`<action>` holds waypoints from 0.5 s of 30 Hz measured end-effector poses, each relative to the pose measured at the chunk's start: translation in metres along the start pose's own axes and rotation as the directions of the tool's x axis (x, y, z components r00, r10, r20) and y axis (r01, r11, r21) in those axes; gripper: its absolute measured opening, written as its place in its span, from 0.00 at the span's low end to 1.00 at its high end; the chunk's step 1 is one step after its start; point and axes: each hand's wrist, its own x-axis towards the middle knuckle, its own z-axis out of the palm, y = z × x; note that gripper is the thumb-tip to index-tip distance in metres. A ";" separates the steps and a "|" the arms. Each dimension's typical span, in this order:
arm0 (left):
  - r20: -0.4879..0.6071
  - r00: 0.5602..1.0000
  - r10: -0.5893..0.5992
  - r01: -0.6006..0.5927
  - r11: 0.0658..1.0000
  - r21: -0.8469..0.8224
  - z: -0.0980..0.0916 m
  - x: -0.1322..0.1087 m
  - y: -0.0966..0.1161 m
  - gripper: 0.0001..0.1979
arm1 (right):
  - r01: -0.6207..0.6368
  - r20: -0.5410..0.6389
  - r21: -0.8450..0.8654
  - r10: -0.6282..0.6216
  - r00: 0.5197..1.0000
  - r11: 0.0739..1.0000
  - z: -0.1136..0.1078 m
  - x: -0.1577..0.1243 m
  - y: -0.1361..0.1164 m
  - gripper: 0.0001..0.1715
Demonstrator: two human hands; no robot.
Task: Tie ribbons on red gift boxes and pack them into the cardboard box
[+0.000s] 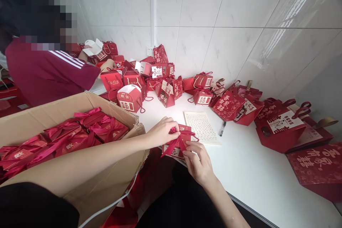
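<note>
A small red gift box (186, 128) with gold lettering sits at the table's front edge, with a glossy crimson ribbon (176, 143) tied in a bow across it. My left hand (163, 132) pinches the bow's upper left part between thumb and fingers. Lower and to the right, my right hand (199, 162) has its fingers bent and closed at the ribbon's lower right part, against the box; the fingertips partly cover what they grip. Both hands hide portions of the box.
At left stands an open cardboard carton (107, 104) full of ribboned red boxes (77, 133). A handwritten notebook (203, 128) and black marker (222, 128) lie on the white table (248, 164). Red gift boxes (227, 105) line the wall. A co-worker in a maroon shirt (50, 73) handles boxes beyond the carton.
</note>
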 end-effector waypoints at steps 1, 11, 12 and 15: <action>-0.002 1.000 0.001 -0.001 1.000 -0.001 0.000 0.000 0.001 0.04 | 0.007 0.000 0.001 -0.007 1.000 1.000 -0.001 0.000 0.000 0.10; -0.004 1.000 0.006 -0.006 1.000 -0.005 0.004 -0.001 0.004 0.02 | 0.055 -0.075 -0.006 -0.056 0.996 0.998 -0.005 0.009 -0.010 0.02; -0.008 1.000 0.005 -0.005 1.000 -0.012 0.004 0.000 0.004 0.02 | 0.046 -0.068 -0.040 -0.048 0.997 0.998 -0.003 0.011 -0.013 0.05; -0.010 1.000 -0.005 0.005 1.000 -0.023 0.004 0.001 0.004 0.03 | 0.014 0.037 -0.166 -0.008 0.999 0.986 0.005 0.016 -0.021 0.09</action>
